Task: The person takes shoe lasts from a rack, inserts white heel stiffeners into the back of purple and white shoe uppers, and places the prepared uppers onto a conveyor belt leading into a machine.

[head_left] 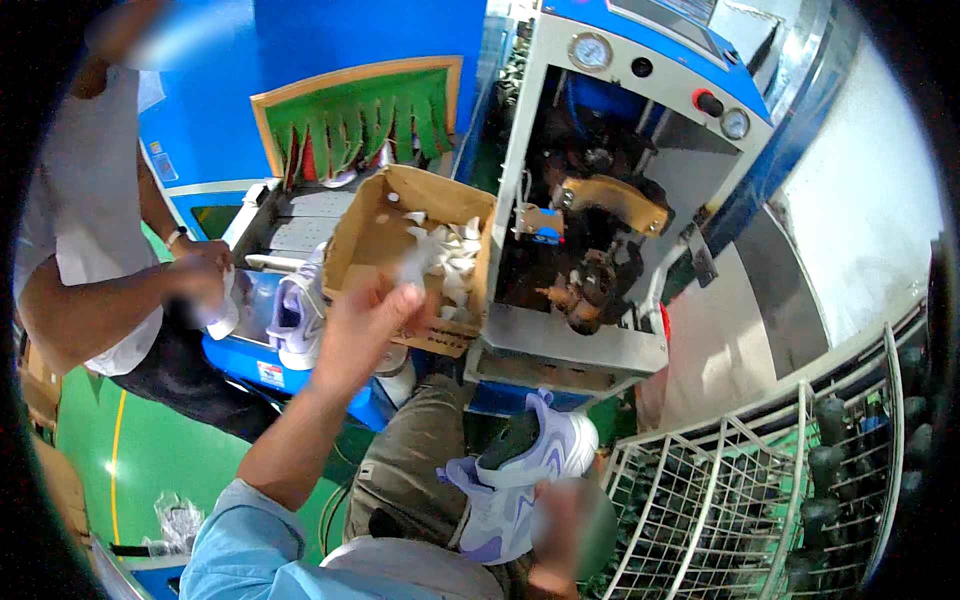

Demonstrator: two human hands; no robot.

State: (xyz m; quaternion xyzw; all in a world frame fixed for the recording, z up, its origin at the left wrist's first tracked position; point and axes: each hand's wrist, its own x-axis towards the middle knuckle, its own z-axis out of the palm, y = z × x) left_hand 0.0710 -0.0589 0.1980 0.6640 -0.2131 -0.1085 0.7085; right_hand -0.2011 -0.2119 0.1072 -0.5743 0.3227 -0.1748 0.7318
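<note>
Your left hand (378, 312) seemingly pinches a small, blurred white piece (413, 265). Your right hand (560, 525) grips a white-and-lavender sneaker (507, 515), likely for steadiness.

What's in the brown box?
Small white pieces lie in the box, mostly toward its right side. The left hand hides part of the inside, and whatever lies under the top pieces can't be seen.

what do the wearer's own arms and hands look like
The left arm wears a light blue short sleeve; below it the left forearm is bare, with no watch or band showing. The left hand has no glove. The right hand looks gloveless too, but is partly blurred; no sleeve shows on that side.
</note>
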